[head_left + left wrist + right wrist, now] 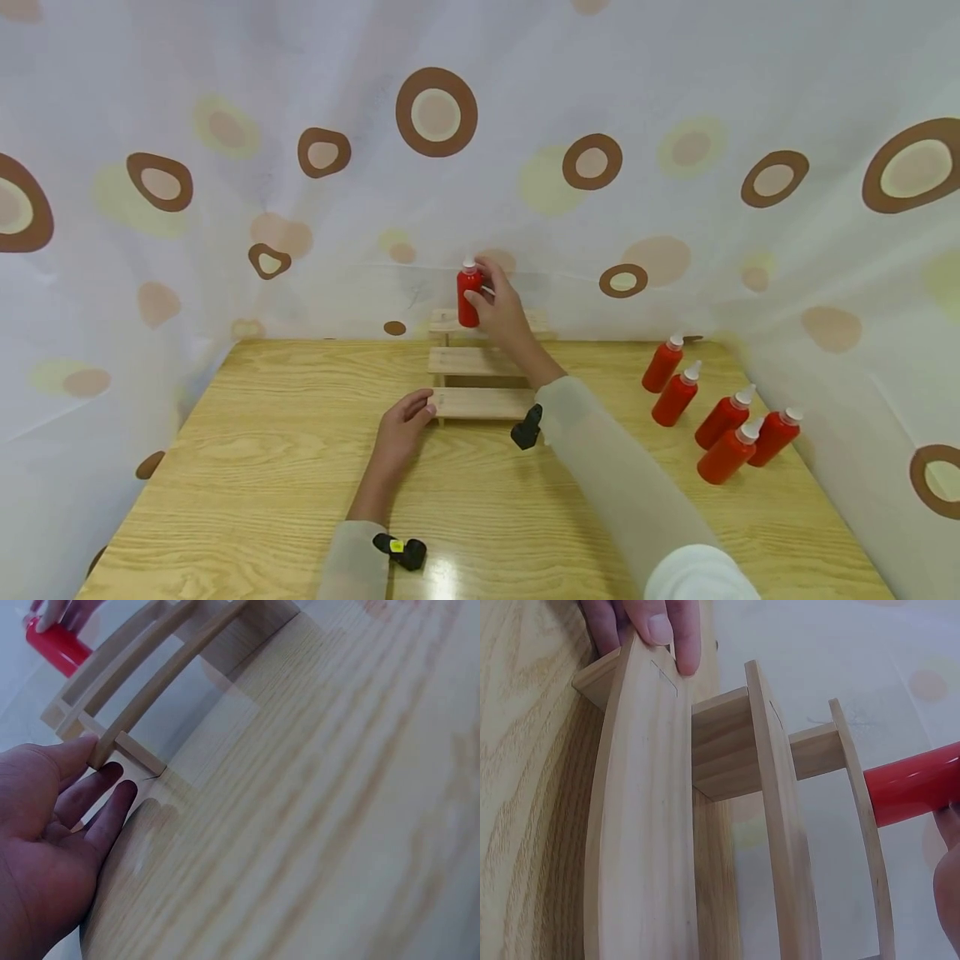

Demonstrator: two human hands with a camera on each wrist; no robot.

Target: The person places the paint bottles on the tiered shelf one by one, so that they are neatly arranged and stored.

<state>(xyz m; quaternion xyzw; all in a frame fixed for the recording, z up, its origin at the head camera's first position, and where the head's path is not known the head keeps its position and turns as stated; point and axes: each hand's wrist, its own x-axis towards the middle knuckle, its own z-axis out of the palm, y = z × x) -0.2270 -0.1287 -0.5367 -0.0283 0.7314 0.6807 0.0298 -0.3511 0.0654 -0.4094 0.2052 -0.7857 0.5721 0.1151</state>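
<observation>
A pale curtain (675, 100) printed with brown and yellow rings fills the upper half of the head view and wraps round both sides. Below it a light wooden table (262, 467) takes up the lower half of the frame.

At the centre, against the curtain, stands a three-step wooden rack (472, 362). Its lowest step lies nearest the viewer and its top step sits at the back.

Right of centre lies a cluster of five red bottles (716, 417) with white caps, well apart from the rack. They lean or lie on the table towards the right edge.

The right hand (501, 307) reaches up the middle of the frame and grasps a single red bottle (468, 293) by its upper part, fingers curled round it. The bottle is upright with its base at the left end of the top step (whether it touches the wood cannot be told).

The left hand (405, 423), lower centre, rests on the left end of the lowest step. Its thumb is on top and its relaxed fingers (109, 817) lie straight beside the step's end, gripping nothing.
</observation>
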